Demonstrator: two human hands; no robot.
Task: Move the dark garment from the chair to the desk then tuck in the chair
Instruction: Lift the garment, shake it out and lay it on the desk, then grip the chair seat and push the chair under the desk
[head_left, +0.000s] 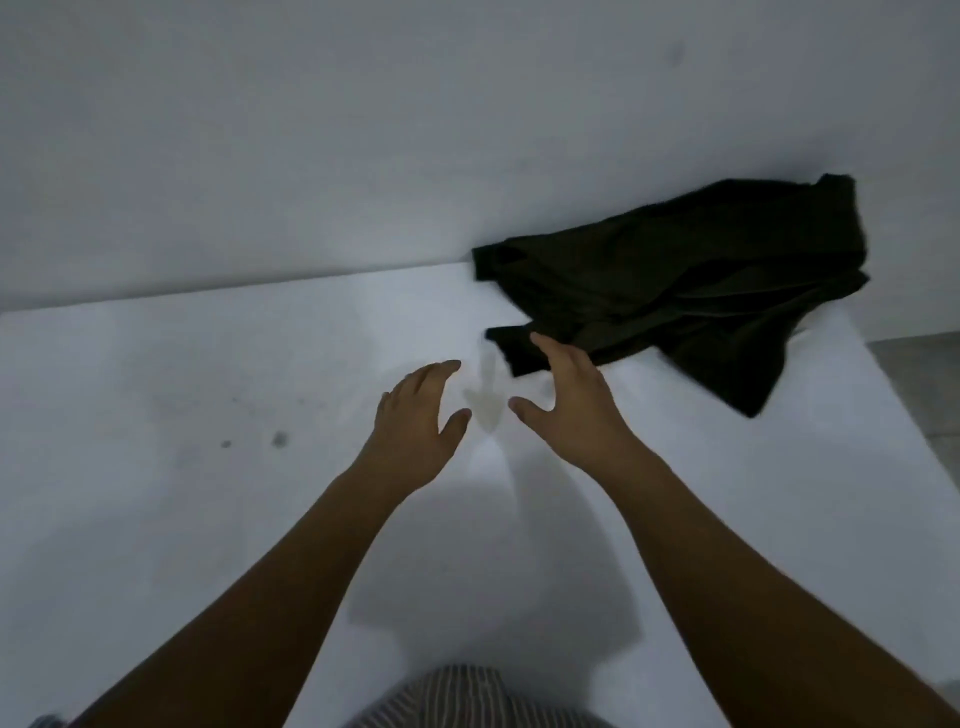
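Note:
The dark garment (691, 291) lies crumpled on the white desk (208, 415), at its far right corner against the wall. One flap of it hangs toward the desk's right edge. My right hand (566, 400) hovers over the desk just in front of the garment's near edge, fingers spread, holding nothing. My left hand (415, 421) is beside it to the left, also open and empty. Both forearms reach out over the desk. The chair is out of view.
A plain white wall (363, 130) rises directly behind the desk. The desk's right edge runs diagonally at the right, with grey floor (919, 395) beyond it. A few small dark marks dot the desk at the left (279, 439). Striped clothing shows at the bottom edge.

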